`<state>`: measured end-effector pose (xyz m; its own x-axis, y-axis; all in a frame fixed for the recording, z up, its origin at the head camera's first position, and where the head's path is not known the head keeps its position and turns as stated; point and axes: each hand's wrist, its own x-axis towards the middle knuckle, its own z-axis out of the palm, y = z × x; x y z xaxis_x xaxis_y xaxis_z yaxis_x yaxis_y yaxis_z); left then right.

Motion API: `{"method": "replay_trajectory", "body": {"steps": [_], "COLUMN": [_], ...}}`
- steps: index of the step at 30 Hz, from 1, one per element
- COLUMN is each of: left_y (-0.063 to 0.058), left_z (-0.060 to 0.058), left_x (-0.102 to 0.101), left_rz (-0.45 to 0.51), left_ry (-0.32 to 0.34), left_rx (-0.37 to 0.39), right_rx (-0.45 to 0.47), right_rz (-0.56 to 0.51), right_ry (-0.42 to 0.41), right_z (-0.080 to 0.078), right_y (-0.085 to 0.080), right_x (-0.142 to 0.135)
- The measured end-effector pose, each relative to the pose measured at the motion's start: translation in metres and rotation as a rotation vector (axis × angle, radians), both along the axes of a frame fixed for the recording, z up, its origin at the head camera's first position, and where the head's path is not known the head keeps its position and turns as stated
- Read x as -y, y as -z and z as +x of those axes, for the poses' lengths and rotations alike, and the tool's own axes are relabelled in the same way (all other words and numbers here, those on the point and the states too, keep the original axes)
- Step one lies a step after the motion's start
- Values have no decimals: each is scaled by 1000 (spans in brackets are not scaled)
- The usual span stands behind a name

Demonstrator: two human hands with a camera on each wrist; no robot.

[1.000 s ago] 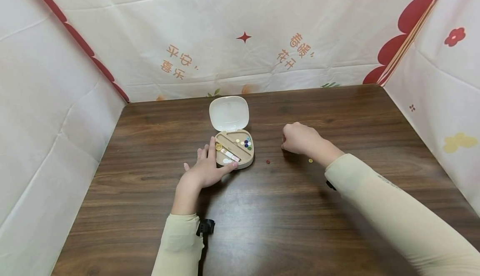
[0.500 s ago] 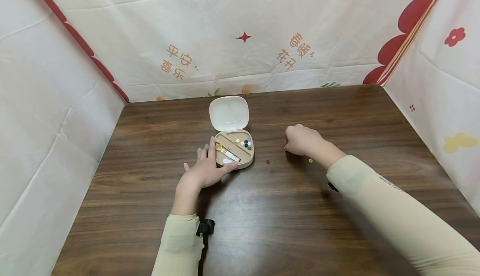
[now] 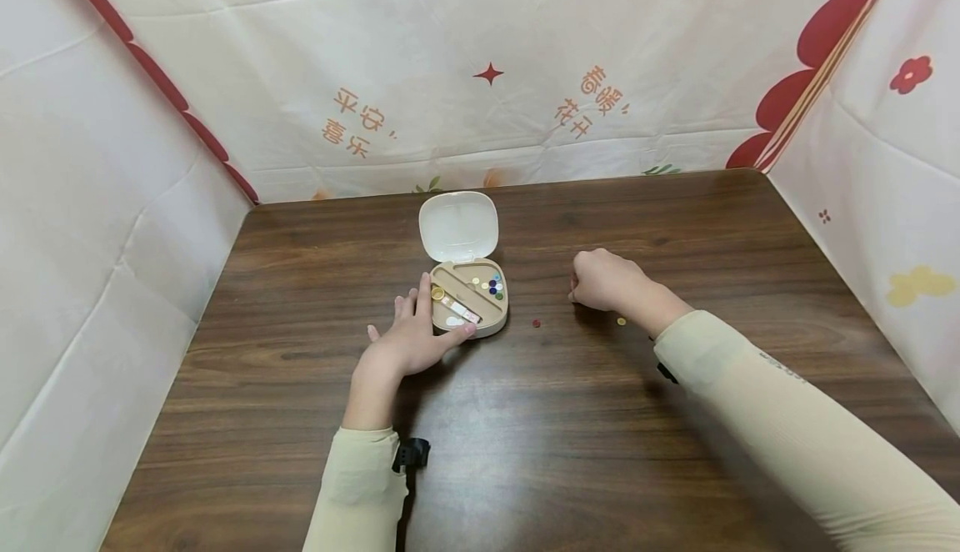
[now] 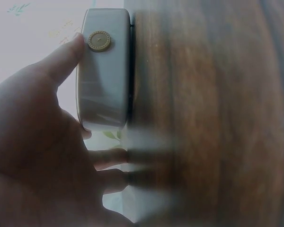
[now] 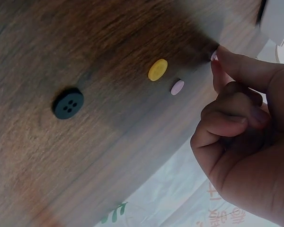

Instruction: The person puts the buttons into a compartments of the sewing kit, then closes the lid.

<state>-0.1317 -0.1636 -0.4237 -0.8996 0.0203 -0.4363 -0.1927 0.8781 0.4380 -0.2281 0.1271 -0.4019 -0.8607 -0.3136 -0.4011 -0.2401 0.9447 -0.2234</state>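
Note:
In the head view, my left hand (image 3: pixel 401 339) rests spread against an opened sewing box (image 3: pixel 491 328), its straight index finger along the left side and its thumb at the front edge. A round gold clasp (image 4: pixel 99 41) shows near that thumb in the left wrist view. To the right of the box, my right hand (image 3: pixel 607 278) is low over the table. Its thumb and index fingertip pinch a small pink button (image 5: pixel 214 56), mostly covered, while the other fingers curl in. Near it lie a yellow button (image 5: pixel 157 70), another pink button (image 5: pixel 177 87) and a dark four-hole button (image 5: pixel 68 103).
The white lid (image 3: pixel 458 227) stands raised behind the box. Several coloured buttons (image 3: pixel 492 288) and a pale strip (image 3: pixel 459 310) lie in its compartments. A dark red button (image 3: pixel 536 323) sits on the wooden table (image 3: pixel 480 452). Printed cloth (image 3: pixel 480 135) hangs along the back and sides.
My right hand has shifted slightly to the right, away from the box, and hardly moved in the last half second. The left hand and box have stayed put.

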Motion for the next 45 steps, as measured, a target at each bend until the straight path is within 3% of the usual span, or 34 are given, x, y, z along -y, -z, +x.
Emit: {"method": "replay_trajectory", "body": {"steps": [21,30,45], "left_y": [-2,-2,-1], "left_z": [1,1,-1], "left_x": [-1,0,1], "left_rz": [4,-6,-11], "left_ry": [0,-1,4], "left_rx": [4,-3,-4], "right_rx": [15,8,-157], "right_rz": [28,12,-38], "right_ry": [-17,-44,-129], "right_z": [1,3,1], "right_y": [0,-12,-30], "right_x": [1,14,54]}}
